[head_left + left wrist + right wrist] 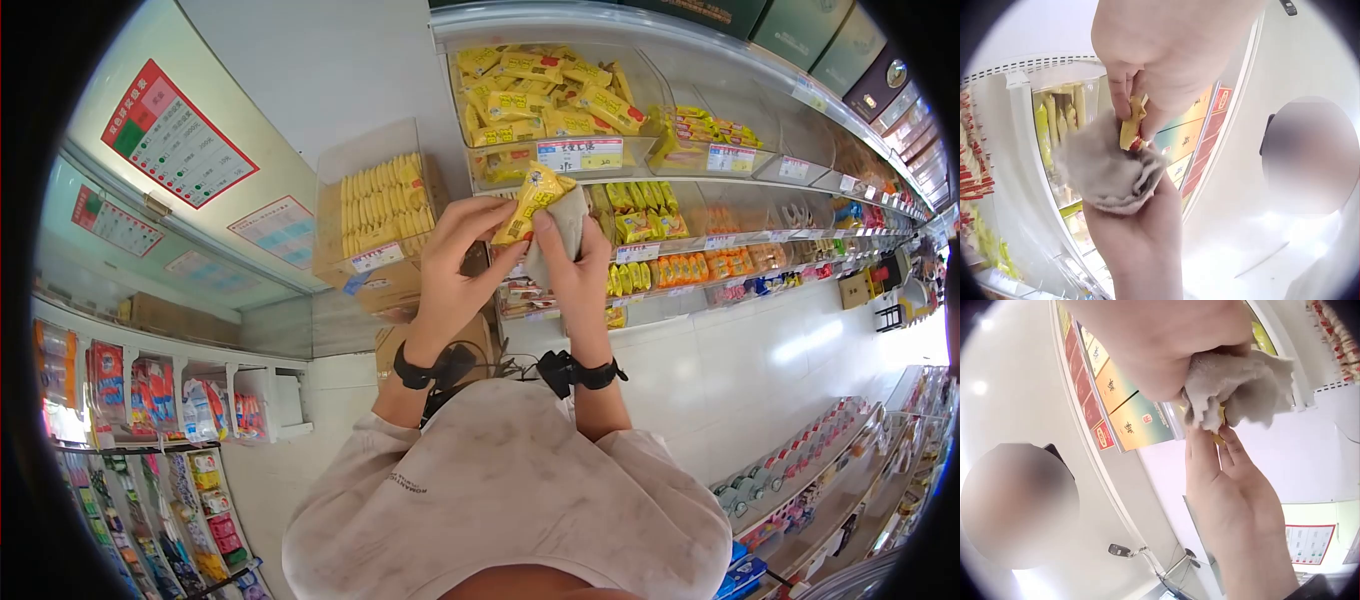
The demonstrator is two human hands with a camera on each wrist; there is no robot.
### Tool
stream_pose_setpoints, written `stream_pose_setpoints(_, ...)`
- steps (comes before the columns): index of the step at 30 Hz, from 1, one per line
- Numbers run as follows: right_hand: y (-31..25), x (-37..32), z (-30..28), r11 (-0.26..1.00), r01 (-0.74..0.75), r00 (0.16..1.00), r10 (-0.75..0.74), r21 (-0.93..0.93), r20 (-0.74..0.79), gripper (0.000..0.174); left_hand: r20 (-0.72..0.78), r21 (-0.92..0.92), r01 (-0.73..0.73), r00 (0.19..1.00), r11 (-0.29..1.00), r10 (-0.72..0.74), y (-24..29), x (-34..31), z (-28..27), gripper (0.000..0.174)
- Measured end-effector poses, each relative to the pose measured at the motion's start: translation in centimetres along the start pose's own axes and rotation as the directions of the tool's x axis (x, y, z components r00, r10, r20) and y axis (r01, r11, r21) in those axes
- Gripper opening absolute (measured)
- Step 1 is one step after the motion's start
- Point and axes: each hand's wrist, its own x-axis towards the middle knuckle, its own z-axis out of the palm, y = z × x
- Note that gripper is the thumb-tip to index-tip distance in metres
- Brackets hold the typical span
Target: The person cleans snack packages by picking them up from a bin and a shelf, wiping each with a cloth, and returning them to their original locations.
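Observation:
In the head view a yellow snack packet (528, 208) is held up in front of the lower shelves. My left hand (460, 250) pinches it between thumb and fingers; the left wrist view shows the packet's (1130, 128) small end below those fingertips. My right hand (577, 275) grips a crumpled grey cloth (567, 228), its thumb at the packet's side. Seen from the right wrist, the cloth (1241, 387) spreads out of the right hand (1166, 350) and covers most of the packet.
Ahead stands a clear bin (555, 95) of similar yellow packets behind a price tag (580, 154). A clear box (385, 205) of upright yellow packets is to its left. Lower shelves carry green and orange packs (690, 268). Another shelf row (800, 490) lines the right side.

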Motion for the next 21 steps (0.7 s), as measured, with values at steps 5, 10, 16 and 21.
stream_pose_setpoints(5,-1.0,1.5,-0.1,0.952,0.095,0.995,-0.102,-0.290,-0.007,0.021,-0.057,-0.015,0.004,0.998,1.000,-0.005,-0.4,0.1,0.4,0.047)
stream_pose_setpoints(10,-0.5,2.6,0.6,0.984,0.090,0.992,-0.102,-0.152,-0.071,0.019,-0.065,0.107,-0.157,0.984,0.982,0.164,-0.6,1.2,0.7,0.048)
stream_pose_setpoints(16,-1.2,1.3,-0.1,0.993,0.072,0.996,-0.065,-0.099,0.065,0.016,-0.164,0.149,-0.175,0.966,0.973,0.199,-0.7,2.7,1.2,0.048)
stream_pose_setpoints(21,-0.4,1.3,-0.7,0.998,0.066,0.996,-0.067,-0.009,-0.064,0.017,-0.137,0.202,-0.259,0.947,0.945,0.289,-0.9,4.7,2.4,0.047)
